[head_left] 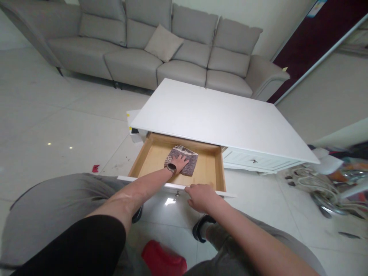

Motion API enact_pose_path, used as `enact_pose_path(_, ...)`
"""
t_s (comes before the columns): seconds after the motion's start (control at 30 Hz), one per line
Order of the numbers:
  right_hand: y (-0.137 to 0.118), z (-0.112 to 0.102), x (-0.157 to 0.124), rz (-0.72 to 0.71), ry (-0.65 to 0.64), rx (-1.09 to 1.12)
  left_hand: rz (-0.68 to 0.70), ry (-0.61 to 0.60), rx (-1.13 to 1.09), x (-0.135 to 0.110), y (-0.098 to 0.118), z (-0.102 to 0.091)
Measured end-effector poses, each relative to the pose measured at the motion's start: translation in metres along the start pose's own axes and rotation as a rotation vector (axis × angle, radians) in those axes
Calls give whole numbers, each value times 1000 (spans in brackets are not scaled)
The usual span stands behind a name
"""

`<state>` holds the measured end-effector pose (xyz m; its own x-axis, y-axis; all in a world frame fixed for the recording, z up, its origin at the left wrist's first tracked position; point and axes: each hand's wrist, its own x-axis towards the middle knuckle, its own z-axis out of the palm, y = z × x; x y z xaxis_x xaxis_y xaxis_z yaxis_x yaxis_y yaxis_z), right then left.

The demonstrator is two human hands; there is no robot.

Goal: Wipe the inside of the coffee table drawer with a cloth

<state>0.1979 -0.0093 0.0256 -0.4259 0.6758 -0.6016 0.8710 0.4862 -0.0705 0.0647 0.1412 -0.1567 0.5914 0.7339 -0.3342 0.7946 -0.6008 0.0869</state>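
Observation:
A pulled-out wooden drawer (pixel 207 172) with a white front juts from the low white table. Inside it lies a folded grey-brown patterned cloth (pixel 188 170) with a pale band. My left hand (pixel 179 164), with a watch at the wrist, rests flat on the cloth, fingers spread. At the drawer's front edge my right hand (pixel 202 196) has its fingers hooked over the top of the white panel, right of the small metal knob (pixel 177 194). The thumb hangs in front of the panel.
Above the drawer is the white tabletop (pixel 218 115); a second drawer (pixel 254 161) sits closed on the right. A grey sofa (pixel 135 61) stands behind. Coiled cables (pixel 309 184) lie at right. A red object (pixel 163 258) is on the floor between my legs.

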Motion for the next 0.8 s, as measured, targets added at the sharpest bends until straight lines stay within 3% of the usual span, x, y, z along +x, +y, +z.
enact_pose_path(0.13,-1,-10,5,-6,9,6,-9,79,-74,-2,-6,-20)
enact_pose_path(0.27,5,-14,10,-38,18,-2,-107,141,-116,-18,-31,-67)
enact_pose_path(0.43,3,-21,12,-63,19,-29,-121,126,36,-71,-85,-144)
enact_pose_path(0.53,-4,-28,10,-65,-30,-30,-203,124,117,-114,-115,-176)
enact_pose_path(0.6,-8,-31,10,-61,-58,-34,-253,142,162,-137,-128,-183)
enact_pose_path(0.67,-10,-30,11,-57,-60,-34,-287,165,187,-151,-136,-174)
enact_pose_path(0.73,-10,-28,14,-54,-45,-28,-295,135,160,-155,-139,-153)
enact_pose_path(0.8,-9,-23,18,-54,-31,-18,-272,6,79,-151,-141,-123)
